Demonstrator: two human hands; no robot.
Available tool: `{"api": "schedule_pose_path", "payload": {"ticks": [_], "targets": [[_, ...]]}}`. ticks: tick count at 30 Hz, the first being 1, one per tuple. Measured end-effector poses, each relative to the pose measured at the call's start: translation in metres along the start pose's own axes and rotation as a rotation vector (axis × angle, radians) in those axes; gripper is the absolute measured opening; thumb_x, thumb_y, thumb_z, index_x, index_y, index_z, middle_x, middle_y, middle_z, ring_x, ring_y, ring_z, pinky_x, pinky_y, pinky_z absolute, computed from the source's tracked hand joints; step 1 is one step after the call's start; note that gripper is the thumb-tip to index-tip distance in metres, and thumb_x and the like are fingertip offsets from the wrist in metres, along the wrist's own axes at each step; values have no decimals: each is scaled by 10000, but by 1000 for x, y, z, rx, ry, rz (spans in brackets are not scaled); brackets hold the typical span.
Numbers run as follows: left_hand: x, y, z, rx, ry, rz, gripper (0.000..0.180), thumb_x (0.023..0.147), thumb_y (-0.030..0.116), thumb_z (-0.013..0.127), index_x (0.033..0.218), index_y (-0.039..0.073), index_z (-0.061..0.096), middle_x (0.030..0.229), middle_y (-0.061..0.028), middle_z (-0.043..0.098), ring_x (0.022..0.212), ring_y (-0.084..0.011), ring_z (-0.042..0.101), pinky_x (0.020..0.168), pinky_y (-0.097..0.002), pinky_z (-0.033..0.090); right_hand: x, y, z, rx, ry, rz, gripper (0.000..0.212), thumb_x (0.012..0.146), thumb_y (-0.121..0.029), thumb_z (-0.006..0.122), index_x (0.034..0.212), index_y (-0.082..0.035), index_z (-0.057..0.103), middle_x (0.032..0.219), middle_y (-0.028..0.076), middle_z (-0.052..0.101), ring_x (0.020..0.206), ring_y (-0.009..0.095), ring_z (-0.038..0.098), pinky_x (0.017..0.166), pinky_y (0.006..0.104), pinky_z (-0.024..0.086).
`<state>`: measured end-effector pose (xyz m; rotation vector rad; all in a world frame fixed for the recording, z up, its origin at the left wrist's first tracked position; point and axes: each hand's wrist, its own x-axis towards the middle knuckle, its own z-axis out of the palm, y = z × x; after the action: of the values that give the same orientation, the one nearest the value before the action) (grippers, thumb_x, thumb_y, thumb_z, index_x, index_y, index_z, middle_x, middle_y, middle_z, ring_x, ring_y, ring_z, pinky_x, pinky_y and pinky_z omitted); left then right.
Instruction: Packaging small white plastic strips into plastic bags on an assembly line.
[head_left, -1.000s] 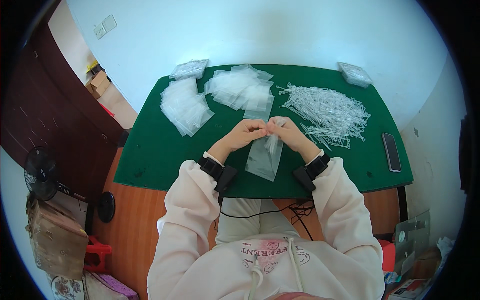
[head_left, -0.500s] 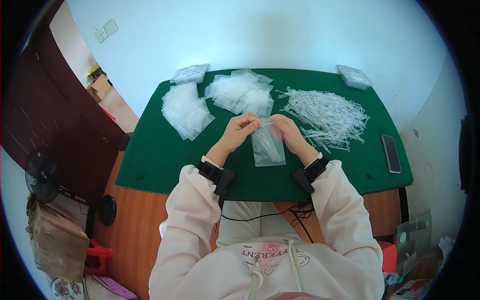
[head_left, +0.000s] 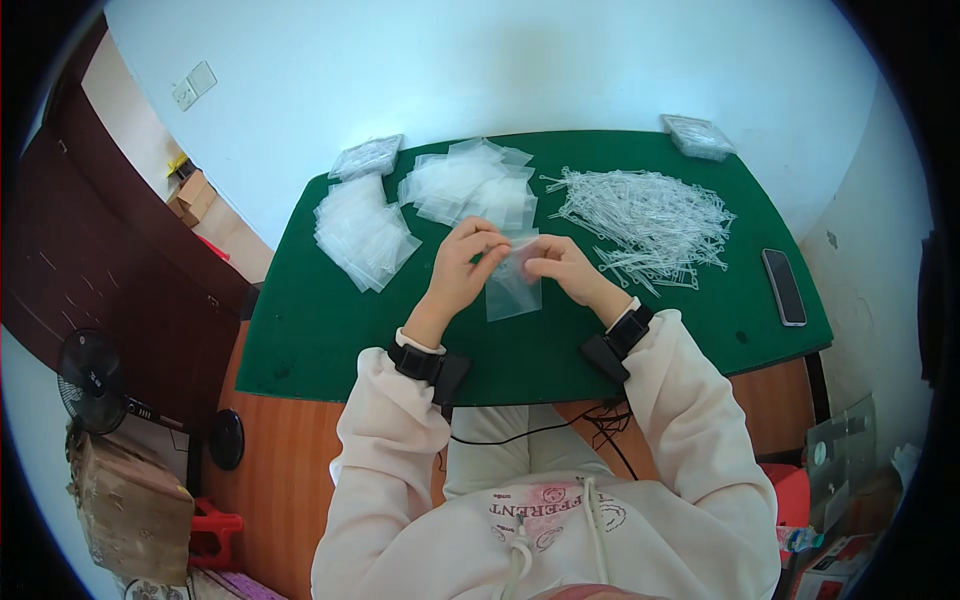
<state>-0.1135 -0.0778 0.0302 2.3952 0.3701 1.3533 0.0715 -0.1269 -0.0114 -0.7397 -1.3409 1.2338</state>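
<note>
A clear plastic bag [head_left: 513,299] hangs between my hands over the near middle of the table. With thumb and forefinger, my left hand [head_left: 466,264] pinches its top edge. My right hand [head_left: 570,270] is closed at the bag's upper right side, its fingertips partly seen through the film. What lies inside the bag is hard to make out now. Beyond my hands lie a fan of empty clear bags [head_left: 364,232] and a second spread of bags [head_left: 470,185]. To the right is a heap of thin clear plastic sticks with looped ends [head_left: 645,220].
The table [head_left: 330,340] has a green cover. Packed clear bundles stand at its far left [head_left: 366,157] and far right [head_left: 698,138] corners. A phone [head_left: 784,288] lies near the right edge. A black fan [head_left: 92,380] and a cardboard box [head_left: 130,505] are at the left.
The bag has shifted slightly left and up, and the sticks seen inside it before are now less distinct. My right fingers have come down along its side. The whole view has shifted slightly.
</note>
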Motion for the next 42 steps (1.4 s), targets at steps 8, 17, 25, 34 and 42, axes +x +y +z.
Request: {"api": "schedule_pose_path", "payload": {"ticks": [8, 17, 25, 34, 42], "targets": [[-9, -10, 20, -493, 199, -438, 183, 774, 13, 627, 951, 11, 580, 836, -28, 556, 742, -81, 528, 635, -218, 440, 4, 9, -4, -78, 85, 11, 67, 757, -10, 597, 823, -22, 586, 703, 1, 567, 592, 68, 518, 550, 210, 425], [-25, -38, 26, -588, -91, -549, 156, 751, 38, 674, 876, 27, 583, 773, 6, 589, 703, -62, 544, 640, -210, 445, 3, 7, 1, -102, 95, 71, 54, 745, -29, 604, 796, -21, 588, 715, 7, 572, 619, 74, 523, 567, 217, 430], [-21, -28, 25, -584, -146, -624, 120, 763, 74, 673, 829, 36, 580, 750, 8, 588, 662, -61, 531, 594, -193, 420, 3, 14, -5, -182, 38, 117, 59, 723, -43, 609, 776, -32, 587, 703, -2, 558, 620, 81, 504, 570, 220, 410], [-21, -27, 22, -703, -195, -712, 110, 760, 81, 674, 814, 35, 590, 736, -3, 605, 619, -63, 535, 561, -201, 422, 4, 14, -8, -124, 84, 133, 53, 715, -22, 587, 760, -39, 567, 697, -14, 535, 617, 69, 479, 560, 209, 380], [-20, -26, 21, -718, -211, -697, 130, 773, 81, 654, 880, 22, 609, 778, -16, 617, 656, -70, 551, 580, -204, 429, 2, 7, -3, -83, 108, 165, 52, 714, -16, 582, 764, -26, 571, 705, -11, 536, 624, 70, 485, 562, 218, 387]]}}
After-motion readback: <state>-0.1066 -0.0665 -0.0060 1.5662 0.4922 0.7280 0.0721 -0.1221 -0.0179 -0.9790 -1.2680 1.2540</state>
